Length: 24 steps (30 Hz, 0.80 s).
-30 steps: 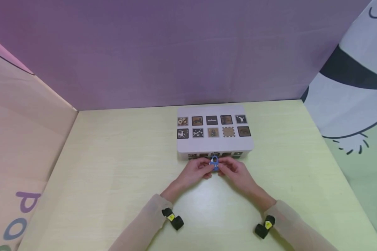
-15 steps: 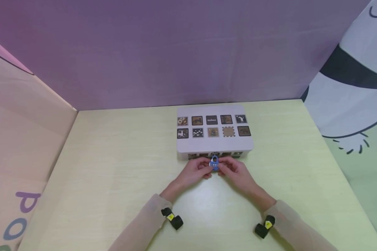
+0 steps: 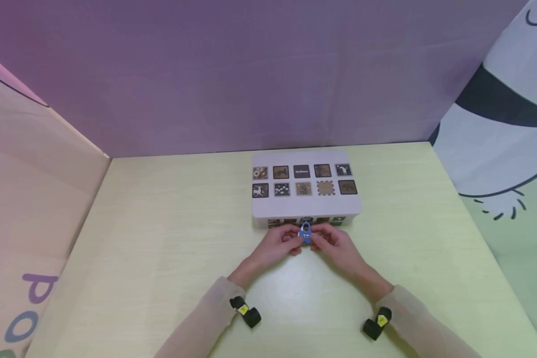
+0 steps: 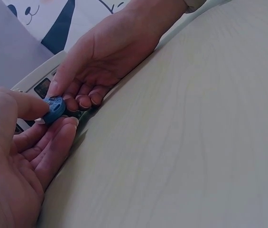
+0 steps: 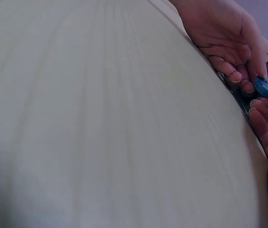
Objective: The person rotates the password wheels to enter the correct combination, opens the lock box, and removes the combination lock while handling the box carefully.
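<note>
We see the left hand (image 3: 275, 243) and the right hand (image 3: 337, 246) close together, fingers bent, both pinching a small blue padlock (image 3: 305, 235) from its two sides. The padlock is at the near side of a white box (image 3: 305, 206), by the middle of its front wall, with its pale-edged loop toward the box; we cannot tell whether the loop passes through anything. Its face bears small pale marks that we cannot read.

The box sits on the far half of the pale wooden counter (image 3: 161, 223). On its lid we count two rows of five square pictures, and the middle one of the far row is a dark tile (image 3: 302, 171) with a pale word too small for us to read surely. More little pictures run along the near wall.

Each beige sleeve (image 3: 206, 313) carries a black wrist camera (image 3: 246, 312) with a yellow label. On the left panel (image 3: 22, 199) we make out a purple letter like a p (image 3: 40, 288) and a blue o (image 3: 21, 326). A purple backdrop (image 3: 268, 74) stands at the far side.
</note>
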### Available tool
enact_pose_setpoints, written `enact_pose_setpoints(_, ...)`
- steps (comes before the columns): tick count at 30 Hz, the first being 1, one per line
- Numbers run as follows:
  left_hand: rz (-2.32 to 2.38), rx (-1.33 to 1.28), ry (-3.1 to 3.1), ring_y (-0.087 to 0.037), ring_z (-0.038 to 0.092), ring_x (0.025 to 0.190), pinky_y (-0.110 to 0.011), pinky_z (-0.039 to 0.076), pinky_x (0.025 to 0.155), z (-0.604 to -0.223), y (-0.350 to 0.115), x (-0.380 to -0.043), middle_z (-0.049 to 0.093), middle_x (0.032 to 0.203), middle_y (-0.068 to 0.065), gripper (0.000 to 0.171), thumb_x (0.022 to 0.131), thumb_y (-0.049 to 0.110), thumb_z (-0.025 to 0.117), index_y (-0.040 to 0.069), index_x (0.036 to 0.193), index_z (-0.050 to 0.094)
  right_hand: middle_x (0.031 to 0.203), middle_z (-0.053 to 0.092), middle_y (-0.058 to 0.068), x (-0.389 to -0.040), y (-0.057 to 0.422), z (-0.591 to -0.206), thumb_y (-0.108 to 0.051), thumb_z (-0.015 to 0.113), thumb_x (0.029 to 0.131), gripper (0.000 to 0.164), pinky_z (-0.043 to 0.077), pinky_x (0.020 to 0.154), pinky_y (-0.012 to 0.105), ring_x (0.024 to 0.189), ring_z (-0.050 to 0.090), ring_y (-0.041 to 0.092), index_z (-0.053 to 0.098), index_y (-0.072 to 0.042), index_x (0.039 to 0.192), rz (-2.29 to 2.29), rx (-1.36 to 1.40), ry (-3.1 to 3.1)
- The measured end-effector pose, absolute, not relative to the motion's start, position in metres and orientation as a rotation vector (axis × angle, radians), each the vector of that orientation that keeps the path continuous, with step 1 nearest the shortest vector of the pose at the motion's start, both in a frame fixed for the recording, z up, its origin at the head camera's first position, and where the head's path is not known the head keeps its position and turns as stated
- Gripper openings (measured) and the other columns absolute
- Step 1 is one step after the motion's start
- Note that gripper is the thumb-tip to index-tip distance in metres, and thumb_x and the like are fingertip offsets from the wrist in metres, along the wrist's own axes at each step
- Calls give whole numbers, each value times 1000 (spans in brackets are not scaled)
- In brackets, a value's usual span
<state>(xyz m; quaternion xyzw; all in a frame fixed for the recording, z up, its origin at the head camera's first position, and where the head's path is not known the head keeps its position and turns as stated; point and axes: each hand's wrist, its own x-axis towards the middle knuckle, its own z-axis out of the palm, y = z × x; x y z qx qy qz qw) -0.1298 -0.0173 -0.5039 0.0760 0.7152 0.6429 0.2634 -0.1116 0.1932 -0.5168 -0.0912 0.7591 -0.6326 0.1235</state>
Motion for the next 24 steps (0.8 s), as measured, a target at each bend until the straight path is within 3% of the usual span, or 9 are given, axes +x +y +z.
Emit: enact_pose_setpoints(24, 1746, 192, 1974, -13, 67, 77, -29, 64, 78, -503, -15, -128, 74, 98, -13, 26, 102, 16, 65, -5, 118, 66, 107, 70, 23, -110, 191, -513, -7, 59, 104, 25, 62, 83, 25, 89, 69, 14, 62, 7, 124, -1847, -255, 2226)
